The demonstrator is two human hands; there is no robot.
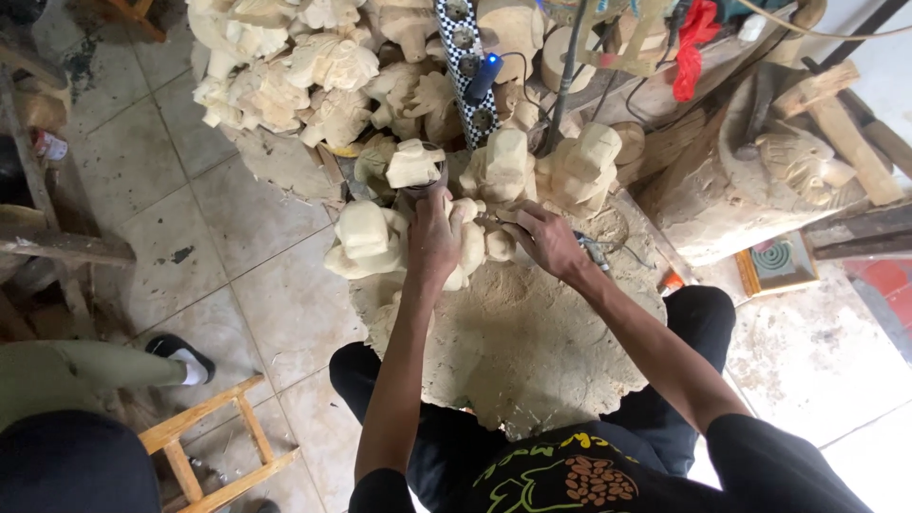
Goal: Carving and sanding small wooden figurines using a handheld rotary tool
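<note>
- While it lay at centre frame on the dusty stump block (513, 332), the pale wooden carving (399, 242) was pinned by the left hand (435, 233), fingers closed over it, seemingly to steady it.
- The right hand (543, 237) gripped a rotary carving tool (591, 252), tip toward the figure.
- Similar unfinished carvings (285, 66) were heaped at upper left, within reach.
- At lower left sat another person's leg (85, 375) and a wooden stool (214, 446).

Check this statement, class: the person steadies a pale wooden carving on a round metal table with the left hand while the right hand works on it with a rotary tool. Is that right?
Not quite. The head view shows the pale wooden carving resting on a dusty slab of wood, not a metal table. The rest stands: the left hand steadies it, and the right hand works on it with a rotary tool.
</note>
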